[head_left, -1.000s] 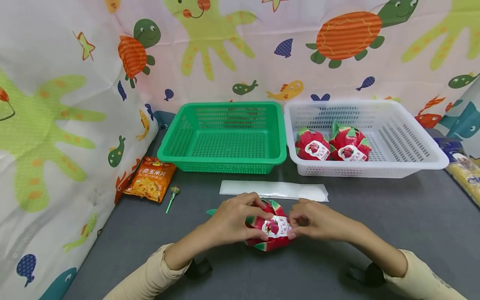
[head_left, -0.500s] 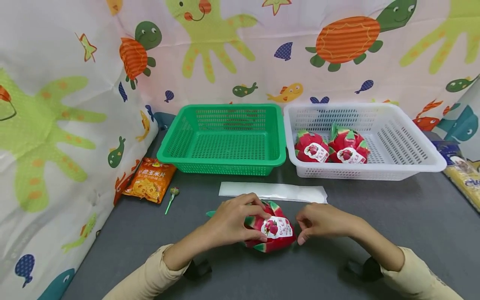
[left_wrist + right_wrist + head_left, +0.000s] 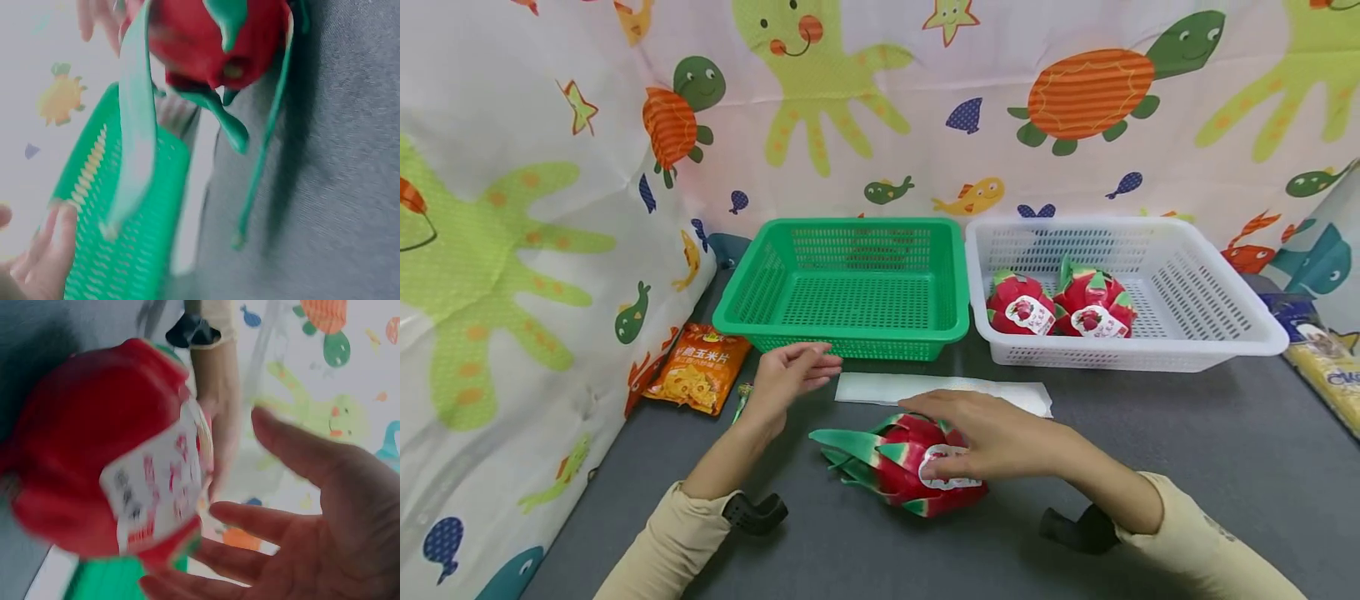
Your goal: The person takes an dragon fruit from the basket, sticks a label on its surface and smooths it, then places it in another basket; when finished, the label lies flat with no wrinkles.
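Observation:
A red dragon fruit (image 3: pixel 895 468) with green leafy tips lies on its side on the grey table, a white printed label (image 3: pixel 153 481) on its skin. My right hand (image 3: pixel 1000 433) hovers over its label end. The right wrist view shows the thumb and fingers of that hand (image 3: pixel 300 531) spread, with a gap between the palm and the fruit. My left hand (image 3: pixel 793 379) is off to the left, in front of the green basket (image 3: pixel 850 343), its fingers extended and holding nothing. In the left wrist view, the leafy end of the dragon fruit (image 3: pixel 206 44) appears blurred.
Behind the fruit lies a white strip (image 3: pixel 940 390). A white basket (image 3: pixel 1120 352) at the back right holds two labelled dragon fruits (image 3: pixel 1093 304). An orange snack bag (image 3: pixel 700 367) and a partly covered lollipop (image 3: pixel 742 396) lie left; a yellow-blue packet (image 3: pixel 1326 354) lies far right.
My left hand has let go of the dragon fruit and moved left toward the green basket. My right hand has gone from pinching near the label to spreading above the fruit.

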`<state>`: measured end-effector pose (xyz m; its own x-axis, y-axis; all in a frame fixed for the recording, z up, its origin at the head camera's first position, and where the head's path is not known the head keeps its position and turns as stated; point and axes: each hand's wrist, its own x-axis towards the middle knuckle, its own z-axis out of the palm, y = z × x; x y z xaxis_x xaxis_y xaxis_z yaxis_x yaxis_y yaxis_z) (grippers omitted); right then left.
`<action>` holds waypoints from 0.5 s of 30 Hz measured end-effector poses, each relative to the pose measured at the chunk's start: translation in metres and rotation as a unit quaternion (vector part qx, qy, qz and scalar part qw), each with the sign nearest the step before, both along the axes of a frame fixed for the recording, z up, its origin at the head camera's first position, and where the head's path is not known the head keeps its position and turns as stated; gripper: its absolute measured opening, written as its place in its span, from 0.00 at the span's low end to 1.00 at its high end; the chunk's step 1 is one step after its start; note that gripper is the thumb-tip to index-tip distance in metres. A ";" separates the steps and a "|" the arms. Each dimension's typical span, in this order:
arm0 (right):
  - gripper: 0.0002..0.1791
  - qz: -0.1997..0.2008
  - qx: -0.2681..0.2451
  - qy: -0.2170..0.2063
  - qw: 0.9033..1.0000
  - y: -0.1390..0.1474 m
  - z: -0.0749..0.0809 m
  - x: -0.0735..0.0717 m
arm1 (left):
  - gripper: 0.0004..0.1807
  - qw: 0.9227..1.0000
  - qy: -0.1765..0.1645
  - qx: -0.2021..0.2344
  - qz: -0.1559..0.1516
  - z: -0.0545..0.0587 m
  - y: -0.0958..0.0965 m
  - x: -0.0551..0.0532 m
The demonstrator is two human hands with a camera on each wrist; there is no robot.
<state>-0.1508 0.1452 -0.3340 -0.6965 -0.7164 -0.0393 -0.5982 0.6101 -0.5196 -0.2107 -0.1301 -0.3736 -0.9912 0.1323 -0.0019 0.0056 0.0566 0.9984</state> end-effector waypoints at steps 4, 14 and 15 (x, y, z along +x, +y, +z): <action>0.44 0.026 0.041 -0.029 0.998 -0.020 -0.006 -0.006 | 0.23 0.984 -0.078 0.134 0.085 -0.009 -0.018 -0.014; 0.40 0.035 -0.010 -0.114 0.993 -0.023 -0.021 -0.021 | 0.12 0.965 -0.063 0.228 0.117 -0.012 -0.029 -0.028; 0.39 0.032 -0.017 -0.116 0.993 -0.022 -0.021 -0.021 | 0.12 0.966 -0.061 0.225 0.116 -0.011 -0.029 -0.029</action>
